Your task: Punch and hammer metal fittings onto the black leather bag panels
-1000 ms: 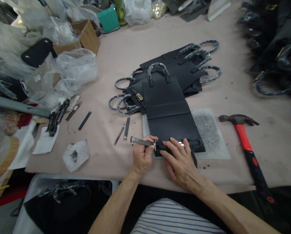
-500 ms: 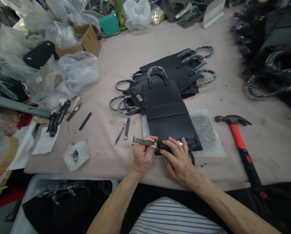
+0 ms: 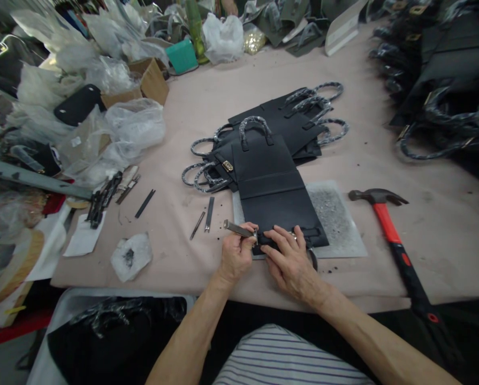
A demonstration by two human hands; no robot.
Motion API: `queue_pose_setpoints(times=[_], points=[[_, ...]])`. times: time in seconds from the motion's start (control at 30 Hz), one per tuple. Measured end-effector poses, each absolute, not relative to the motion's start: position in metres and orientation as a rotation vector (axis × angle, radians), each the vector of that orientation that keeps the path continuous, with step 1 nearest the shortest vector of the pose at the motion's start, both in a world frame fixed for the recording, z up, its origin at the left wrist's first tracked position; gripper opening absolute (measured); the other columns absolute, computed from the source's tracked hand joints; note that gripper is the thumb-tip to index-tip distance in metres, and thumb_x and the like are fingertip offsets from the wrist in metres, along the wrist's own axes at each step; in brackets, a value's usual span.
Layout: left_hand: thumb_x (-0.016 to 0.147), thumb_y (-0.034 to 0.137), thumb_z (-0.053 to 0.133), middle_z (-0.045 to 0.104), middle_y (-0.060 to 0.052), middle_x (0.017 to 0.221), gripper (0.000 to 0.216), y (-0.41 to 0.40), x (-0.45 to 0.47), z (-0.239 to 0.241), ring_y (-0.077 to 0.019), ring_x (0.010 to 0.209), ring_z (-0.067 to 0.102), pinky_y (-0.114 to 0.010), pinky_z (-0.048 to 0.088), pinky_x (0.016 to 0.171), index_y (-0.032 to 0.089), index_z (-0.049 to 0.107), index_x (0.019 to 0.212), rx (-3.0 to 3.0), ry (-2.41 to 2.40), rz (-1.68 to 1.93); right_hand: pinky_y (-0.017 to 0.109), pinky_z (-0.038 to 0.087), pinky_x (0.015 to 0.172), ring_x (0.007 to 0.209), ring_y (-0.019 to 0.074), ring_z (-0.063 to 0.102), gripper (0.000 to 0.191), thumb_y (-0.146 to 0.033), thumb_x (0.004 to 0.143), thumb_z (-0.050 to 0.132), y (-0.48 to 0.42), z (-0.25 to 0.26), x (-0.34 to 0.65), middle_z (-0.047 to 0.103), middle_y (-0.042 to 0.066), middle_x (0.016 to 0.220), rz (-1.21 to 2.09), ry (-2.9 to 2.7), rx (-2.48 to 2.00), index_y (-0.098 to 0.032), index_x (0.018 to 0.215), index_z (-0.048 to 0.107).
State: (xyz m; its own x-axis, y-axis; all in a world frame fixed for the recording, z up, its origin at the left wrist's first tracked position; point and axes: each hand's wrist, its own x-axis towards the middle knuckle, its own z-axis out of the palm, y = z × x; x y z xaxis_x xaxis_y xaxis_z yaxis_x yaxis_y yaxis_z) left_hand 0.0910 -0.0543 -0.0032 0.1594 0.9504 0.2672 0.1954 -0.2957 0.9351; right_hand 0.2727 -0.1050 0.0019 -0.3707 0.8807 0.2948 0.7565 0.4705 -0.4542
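Observation:
Pinched in my left hand (image 3: 236,255) is a metal punch (image 3: 236,229), tilted, its far end at the near edge of a black bag panel (image 3: 281,214). My right hand (image 3: 292,259) lies on that same edge with its fingers stretched out over a dark strap. A shiny piece of metal shows by the fingertips; what it belongs to is hidden. The panel, with a plastic-wrapped handle (image 3: 255,122) at its far end, lies partly on a speckled grey board (image 3: 337,219).
A claw hammer (image 3: 387,227) with a red and black grip lies on the right. Other black panels (image 3: 263,117) are stacked behind. Slim metal tools (image 3: 209,214) lie left of the board. Plastic bags (image 3: 135,125) and a cardboard box (image 3: 153,83) crowd the left. Below is a grey bin (image 3: 56,326).
The punch leans a little differently in my left hand, its free end now slightly right of before. The whole view has shifted slightly. My right hand stays on the panel.

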Motion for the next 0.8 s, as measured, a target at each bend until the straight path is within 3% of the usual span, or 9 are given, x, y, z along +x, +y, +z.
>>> queue_pose_setpoints(times=[0.13,0.2,0.33,0.5,0.8], points=[[0.100,0.026,0.057,0.074,-0.011,0.108,0.010,-0.053,0.091,-0.005,-0.0219,0.101,0.073,-0.036,0.058,0.092,0.018,0.063,0.103,1.564,1.129,1.221,0.068,0.018,0.121,0.140,0.0324,0.048,0.030,-0.015,0.096,0.051,-0.105,0.007,0.280,0.061,0.014,0.139,0.415,-2.170,-1.311,-0.022,0.122,0.065],[0.101,0.030,0.057,0.074,-0.011,0.108,0.013,-0.053,0.090,-0.008,-0.0227,0.101,0.074,-0.036,0.059,0.092,0.018,0.063,0.103,1.486,1.129,1.239,0.059,0.027,0.120,0.132,0.0274,0.055,0.027,-0.015,0.098,0.050,-0.099,0.013,0.285,0.065,0.012,0.133,0.463,-2.114,-1.292,-0.021,0.121,0.063],[0.100,0.034,0.061,0.074,-0.010,0.109,0.016,-0.055,0.090,-0.011,-0.0233,0.100,0.075,-0.036,0.059,0.092,0.018,0.063,0.103,1.399,1.109,1.270,0.040,0.047,0.093,0.108,0.0244,0.065,0.014,-0.021,0.098,0.056,-0.066,0.024,0.293,0.070,0.010,0.113,0.490,-2.101,-1.453,-0.019,0.106,0.068],[0.100,0.034,0.063,0.072,-0.010,0.110,0.016,-0.057,0.092,-0.015,-0.0235,0.100,0.076,-0.037,0.059,0.093,0.018,0.063,0.104,1.319,1.085,1.346,0.034,0.040,0.075,0.086,0.0217,0.064,0.009,-0.027,0.091,0.071,-0.020,0.037,0.285,0.068,0.006,0.092,0.582,-2.279,-1.731,-0.020,0.086,0.071],[0.099,0.035,0.064,0.072,-0.010,0.110,0.018,-0.057,0.092,-0.014,-0.0234,0.099,0.076,-0.036,0.060,0.091,0.018,0.064,0.103,1.285,1.067,1.366,0.032,0.033,0.068,0.079,0.0189,0.062,0.020,-0.038,0.086,0.077,-0.006,0.051,0.277,0.067,0.003,0.091,0.627,-2.387,-1.825,-0.020,0.083,0.068]])
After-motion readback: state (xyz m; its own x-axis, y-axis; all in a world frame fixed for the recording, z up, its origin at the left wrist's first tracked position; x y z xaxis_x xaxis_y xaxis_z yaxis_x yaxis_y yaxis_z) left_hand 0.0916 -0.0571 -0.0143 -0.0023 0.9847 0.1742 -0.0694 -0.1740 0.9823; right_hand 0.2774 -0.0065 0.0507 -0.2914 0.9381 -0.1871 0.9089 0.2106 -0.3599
